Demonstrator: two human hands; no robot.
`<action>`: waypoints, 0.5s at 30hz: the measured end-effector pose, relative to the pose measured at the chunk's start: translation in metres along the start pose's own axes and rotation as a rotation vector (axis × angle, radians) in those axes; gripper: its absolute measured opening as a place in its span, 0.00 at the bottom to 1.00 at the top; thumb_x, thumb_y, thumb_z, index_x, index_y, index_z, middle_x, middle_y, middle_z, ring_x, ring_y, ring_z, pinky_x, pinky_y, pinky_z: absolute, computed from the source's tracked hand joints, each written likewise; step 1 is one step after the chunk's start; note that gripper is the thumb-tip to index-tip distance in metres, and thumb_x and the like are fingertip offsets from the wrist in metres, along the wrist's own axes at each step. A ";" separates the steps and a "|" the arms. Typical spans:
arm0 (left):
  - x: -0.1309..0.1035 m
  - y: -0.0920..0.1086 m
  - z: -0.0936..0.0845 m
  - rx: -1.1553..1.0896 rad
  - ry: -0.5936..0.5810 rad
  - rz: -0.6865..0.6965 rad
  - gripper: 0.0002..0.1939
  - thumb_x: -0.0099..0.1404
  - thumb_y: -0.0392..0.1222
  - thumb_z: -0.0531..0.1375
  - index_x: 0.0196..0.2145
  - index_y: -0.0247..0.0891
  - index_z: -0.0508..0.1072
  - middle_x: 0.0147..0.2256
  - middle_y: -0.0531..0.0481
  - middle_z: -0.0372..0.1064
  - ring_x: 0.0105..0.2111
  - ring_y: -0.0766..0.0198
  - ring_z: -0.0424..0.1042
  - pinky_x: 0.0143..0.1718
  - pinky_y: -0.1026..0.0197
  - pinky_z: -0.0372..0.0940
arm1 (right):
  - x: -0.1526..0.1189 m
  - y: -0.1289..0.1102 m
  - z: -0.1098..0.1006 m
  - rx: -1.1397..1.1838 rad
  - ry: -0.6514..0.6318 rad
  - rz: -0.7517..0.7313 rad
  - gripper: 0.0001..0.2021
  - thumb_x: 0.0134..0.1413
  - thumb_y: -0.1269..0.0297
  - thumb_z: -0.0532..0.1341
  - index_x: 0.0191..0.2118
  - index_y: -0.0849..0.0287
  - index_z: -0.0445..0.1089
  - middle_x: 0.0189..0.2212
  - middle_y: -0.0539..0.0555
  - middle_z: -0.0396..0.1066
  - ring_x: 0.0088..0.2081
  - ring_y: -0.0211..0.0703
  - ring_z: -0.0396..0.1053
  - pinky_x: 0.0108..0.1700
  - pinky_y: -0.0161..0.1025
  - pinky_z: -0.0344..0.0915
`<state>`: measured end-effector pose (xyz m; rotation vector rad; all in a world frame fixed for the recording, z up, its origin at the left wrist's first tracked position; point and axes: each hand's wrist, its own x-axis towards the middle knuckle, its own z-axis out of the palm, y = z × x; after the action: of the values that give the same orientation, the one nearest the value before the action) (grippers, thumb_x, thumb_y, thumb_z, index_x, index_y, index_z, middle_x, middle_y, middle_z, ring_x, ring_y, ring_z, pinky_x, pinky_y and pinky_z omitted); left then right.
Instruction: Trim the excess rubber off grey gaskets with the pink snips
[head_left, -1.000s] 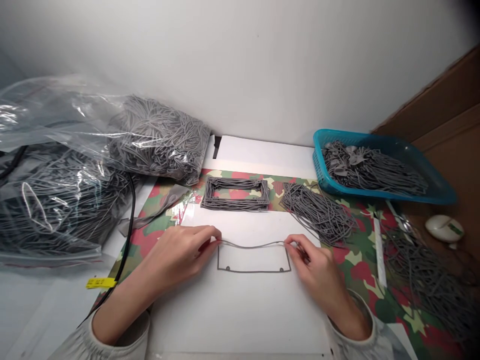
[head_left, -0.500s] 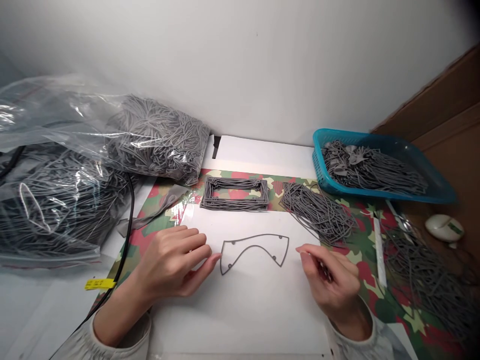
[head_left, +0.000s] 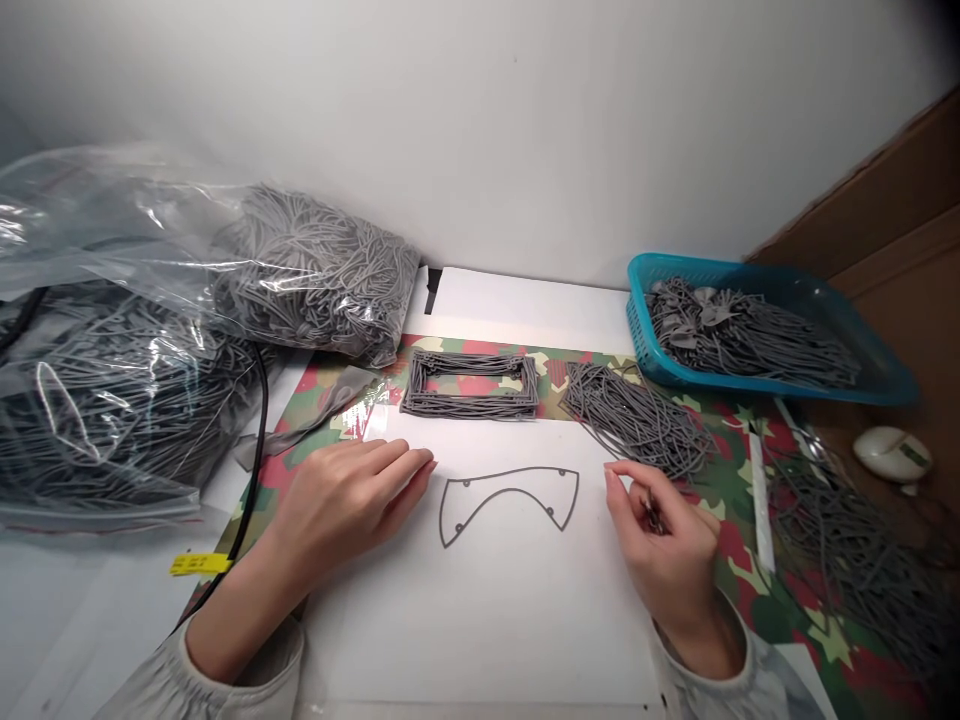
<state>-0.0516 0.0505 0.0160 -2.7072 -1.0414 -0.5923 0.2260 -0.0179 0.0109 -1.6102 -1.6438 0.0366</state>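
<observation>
A thin grey gasket-like outline, curved with small round tabs, lies flat on the white sheet. To its left, my left hand is closed, thumb against the bent index finger, and nothing shows in it. My right hand is on the other side, thumb and index tips pinched together. A small dark metallic thing shows inside its curled fingers; its kind cannot be made out. Neither hand touches the outline. Behind it, a stack of grey rectangular frames sits beside a tangled pile of grey strips.
Clear plastic bags stuffed with grey strips stand at left, near a black cable with a yellow tag. At right are a blue basket of grey pieces, a white mouse-shaped object and more loose strips.
My left hand has drawn slightly left and up from the outline, its thumb now against the index finger. The right fingertips have risen and shifted a little right. The outline stays put.
</observation>
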 end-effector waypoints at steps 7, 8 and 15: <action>-0.003 -0.003 0.003 -0.015 -0.052 -0.023 0.10 0.68 0.34 0.51 0.36 0.36 0.73 0.26 0.51 0.74 0.22 0.63 0.70 0.23 0.62 0.58 | -0.002 0.004 0.002 -0.038 -0.067 0.031 0.05 0.59 0.69 0.57 0.35 0.60 0.70 0.18 0.46 0.65 0.16 0.31 0.57 0.22 0.31 0.56; -0.003 -0.003 0.004 -0.020 -0.062 -0.029 0.11 0.68 0.34 0.51 0.36 0.36 0.73 0.26 0.50 0.75 0.22 0.63 0.71 0.23 0.62 0.58 | -0.003 0.005 0.002 -0.047 -0.082 0.040 0.06 0.59 0.69 0.57 0.35 0.60 0.71 0.18 0.47 0.66 0.16 0.32 0.57 0.22 0.32 0.56; -0.001 0.000 0.002 -0.129 -0.195 -0.007 0.14 0.70 0.38 0.49 0.35 0.42 0.75 0.23 0.55 0.72 0.19 0.65 0.70 0.20 0.62 0.53 | -0.005 0.012 0.006 -0.113 -0.222 0.067 0.10 0.60 0.63 0.57 0.37 0.60 0.75 0.16 0.48 0.67 0.17 0.36 0.61 0.23 0.34 0.57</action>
<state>-0.0516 0.0512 0.0137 -2.9232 -1.0931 -0.4158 0.2316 -0.0171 -0.0020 -1.8002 -1.7855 0.1654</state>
